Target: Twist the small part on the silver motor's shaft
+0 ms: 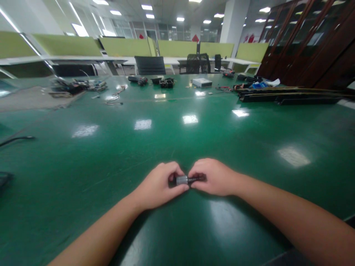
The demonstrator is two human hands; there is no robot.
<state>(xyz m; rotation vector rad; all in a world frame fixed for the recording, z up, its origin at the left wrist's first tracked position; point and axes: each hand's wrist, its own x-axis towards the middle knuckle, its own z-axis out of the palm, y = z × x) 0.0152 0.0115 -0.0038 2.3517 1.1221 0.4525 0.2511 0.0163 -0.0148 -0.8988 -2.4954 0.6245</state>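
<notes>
- Centrally, a grey-and-black cylinder (182, 180) is being held over a green table (166, 144).
- Its thick end is being clasped by the left hand (158, 186).
- Its thin end is being pinched by the right hand (215, 177).

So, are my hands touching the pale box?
No, the pale box sits far across the table, while your left hand and right hand hold a small cylinder.

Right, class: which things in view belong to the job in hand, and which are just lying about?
In use:
small black-and-silver part
left hand, right hand, both gripping it

Apparently just lying about:
flat silver box
long dark strips
black cable at left
</notes>
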